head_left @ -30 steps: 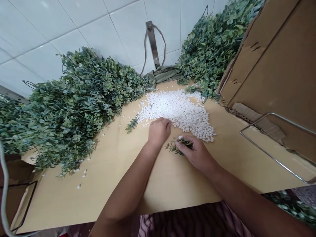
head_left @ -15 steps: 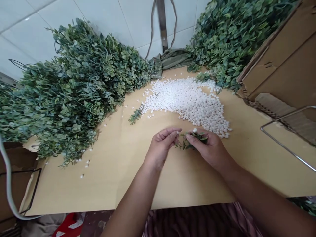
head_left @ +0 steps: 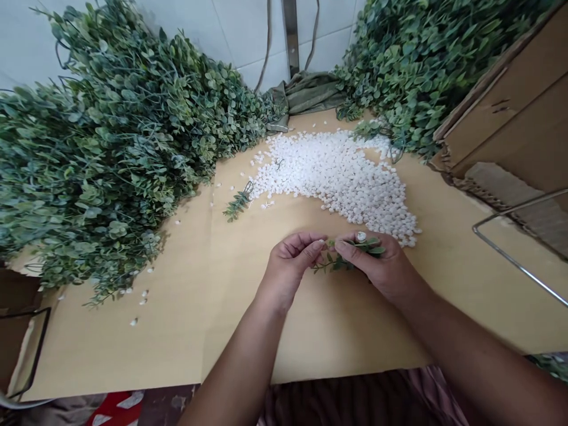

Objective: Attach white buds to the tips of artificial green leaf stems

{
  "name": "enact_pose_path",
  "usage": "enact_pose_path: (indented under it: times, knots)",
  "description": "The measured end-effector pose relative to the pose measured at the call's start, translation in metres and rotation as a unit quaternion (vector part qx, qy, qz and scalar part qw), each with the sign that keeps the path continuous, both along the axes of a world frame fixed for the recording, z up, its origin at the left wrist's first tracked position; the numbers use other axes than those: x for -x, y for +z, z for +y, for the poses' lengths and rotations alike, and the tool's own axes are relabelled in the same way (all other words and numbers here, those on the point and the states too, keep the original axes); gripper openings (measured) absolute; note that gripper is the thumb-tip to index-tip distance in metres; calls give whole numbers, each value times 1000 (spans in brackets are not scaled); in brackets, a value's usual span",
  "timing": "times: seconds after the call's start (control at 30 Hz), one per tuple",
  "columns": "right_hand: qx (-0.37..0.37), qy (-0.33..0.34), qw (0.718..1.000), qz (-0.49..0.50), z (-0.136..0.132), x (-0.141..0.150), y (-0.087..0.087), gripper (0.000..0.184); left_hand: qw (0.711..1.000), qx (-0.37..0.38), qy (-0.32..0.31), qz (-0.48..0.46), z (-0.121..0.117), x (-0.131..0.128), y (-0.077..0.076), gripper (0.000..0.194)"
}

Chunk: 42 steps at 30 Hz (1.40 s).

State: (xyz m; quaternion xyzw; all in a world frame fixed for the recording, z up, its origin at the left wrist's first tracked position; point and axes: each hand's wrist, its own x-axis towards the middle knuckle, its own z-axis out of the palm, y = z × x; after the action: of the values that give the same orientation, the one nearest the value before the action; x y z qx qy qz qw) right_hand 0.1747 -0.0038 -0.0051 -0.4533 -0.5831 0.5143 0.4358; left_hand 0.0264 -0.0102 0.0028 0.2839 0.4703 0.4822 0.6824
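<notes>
My right hand (head_left: 377, 260) is closed on a green artificial leaf sprig (head_left: 344, 261), pinching its stem between thumb and fingers. A small white flower bud (head_left: 361, 236) shows on the sprig above the fingers. Just to its left, my left hand (head_left: 298, 254) pinches a tiny white bud (head_left: 322, 242) at the fingertips, close to a stem tip of the sprig. Whether bud and tip touch I cannot tell. Beyond both hands spreads a heap of small white buds (head_left: 328, 168) on the tan tabletop (head_left: 239, 296).
Piled artificial greenery (head_left: 119, 136) fills the left side, and another pile (head_left: 408, 65) stands at the back right. A cardboard box (head_left: 510, 118) and a metal wire frame (head_left: 519, 266) are at right. One loose sprig (head_left: 238, 202) lies left of the heap.
The view has shifted a little. My hands stay close together; the left fingertips with the white bud now sit nearer the sprig's stem tip, which shows more clearly.
</notes>
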Motion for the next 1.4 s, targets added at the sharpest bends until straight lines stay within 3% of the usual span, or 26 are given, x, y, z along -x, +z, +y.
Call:
enact_pose_path:
  times: [0.2, 0.63, 1.4]
  knots:
    - [-30, 37, 999, -21, 0, 1, 3, 19, 1000, 9, 2, -24, 1, 2, -3, 21]
    - [-20, 2, 999, -27, -2, 4, 2, 14, 999, -22, 36, -1, 2, 0, 0, 20]
    - [-57, 0, 997, -56, -4, 3, 2, 16, 1000, -17, 0, 19, 2, 1, -3, 19]
